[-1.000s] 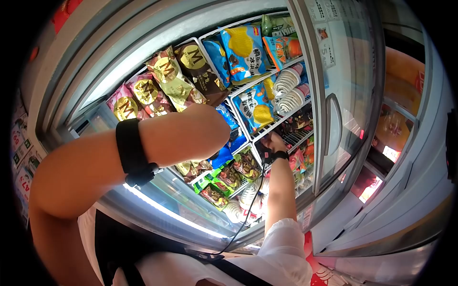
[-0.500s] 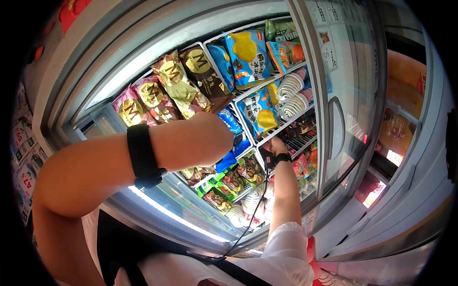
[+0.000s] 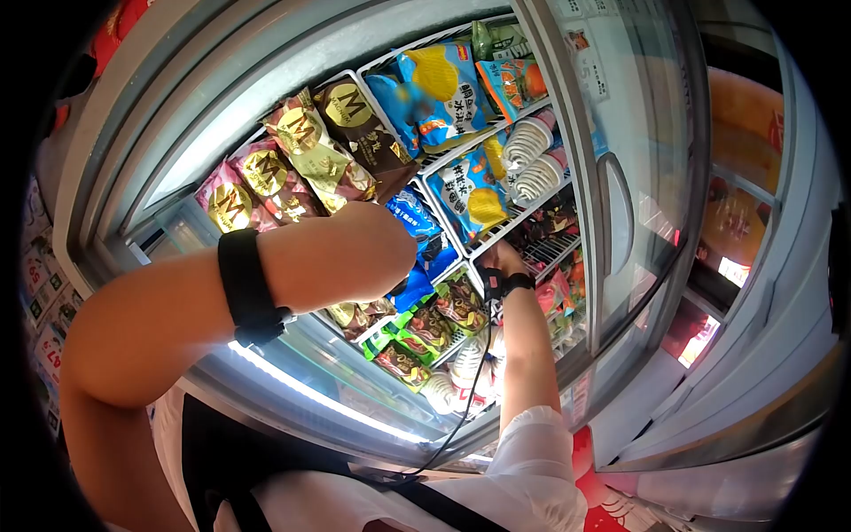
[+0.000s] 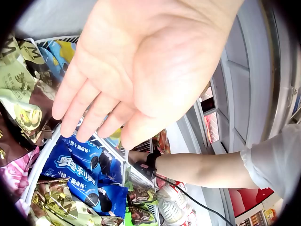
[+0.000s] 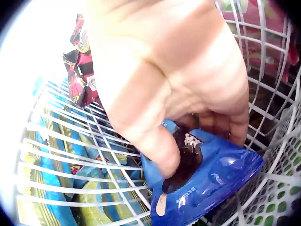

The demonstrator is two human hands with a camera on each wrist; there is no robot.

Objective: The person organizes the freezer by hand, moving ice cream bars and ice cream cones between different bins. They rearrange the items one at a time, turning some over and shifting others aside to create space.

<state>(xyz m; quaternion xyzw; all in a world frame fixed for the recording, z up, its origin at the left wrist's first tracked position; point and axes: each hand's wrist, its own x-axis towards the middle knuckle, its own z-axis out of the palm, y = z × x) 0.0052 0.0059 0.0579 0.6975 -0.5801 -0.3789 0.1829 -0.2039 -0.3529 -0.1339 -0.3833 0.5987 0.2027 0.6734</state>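
My right hand (image 5: 174, 70) reaches down into a white wire basket (image 5: 61, 162) in the freezer. Its thumb presses on the front of a blue ice cream bar packet (image 5: 221, 169) while the fingers curl at the packet's far edge. A chocolate bar on a stick is printed on the wrapper. My left hand (image 4: 141, 66) stretches out over the baskets, palm showing and fingers straight, holding nothing. Below it in the left wrist view lie several blue ice cream packets (image 4: 77, 162). From the head view, the left hand (image 3: 355, 248) covers part of the basket row.
Magnum packets (image 3: 297, 142) fill the back-left basket. Blue-and-yellow packets (image 3: 474, 195) and wrapped cones (image 3: 536, 177) lie farther right. Green-and-brown packets (image 3: 425, 332) sit nearer the front. The freezer's sliding glass door (image 3: 643, 160) stands to the right, its frame close by the right arm.
The head view shifts slightly right and down, then back. Both hands keep about the same places over the baskets.
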